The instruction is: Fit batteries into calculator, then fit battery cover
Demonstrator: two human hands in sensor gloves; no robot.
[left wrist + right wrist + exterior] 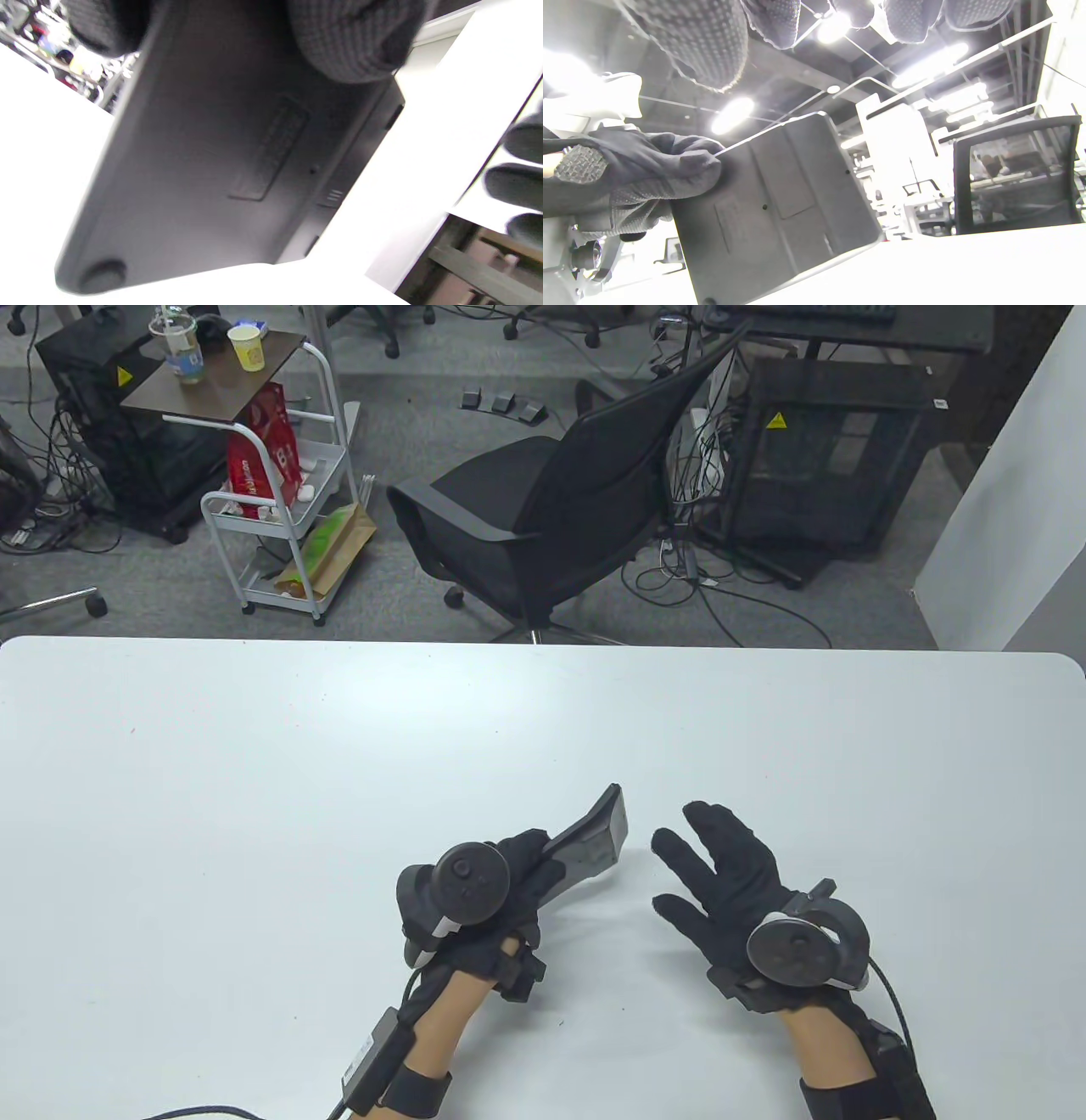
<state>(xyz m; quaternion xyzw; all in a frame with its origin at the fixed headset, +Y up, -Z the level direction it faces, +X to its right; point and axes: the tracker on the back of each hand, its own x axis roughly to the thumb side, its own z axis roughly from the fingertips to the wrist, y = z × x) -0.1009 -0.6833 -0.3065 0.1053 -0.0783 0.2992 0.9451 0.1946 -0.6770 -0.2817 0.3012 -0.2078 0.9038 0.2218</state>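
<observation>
Table view: your left hand (509, 874) grips the calculator (594, 836), tilted, one edge resting on the desk (254, 772) near its front edge. Right hand (721, 874) spread, empty. Likely light, rigid, smooth; hold by its side edges.

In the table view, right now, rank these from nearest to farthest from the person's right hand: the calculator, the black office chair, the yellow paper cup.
1. calculator: just left of the right hand, held tilted in the left hand.
2. black office chair: on the floor beyond the table's far edge.
3. yellow paper cup: on the cart top, far upper left.
</observation>
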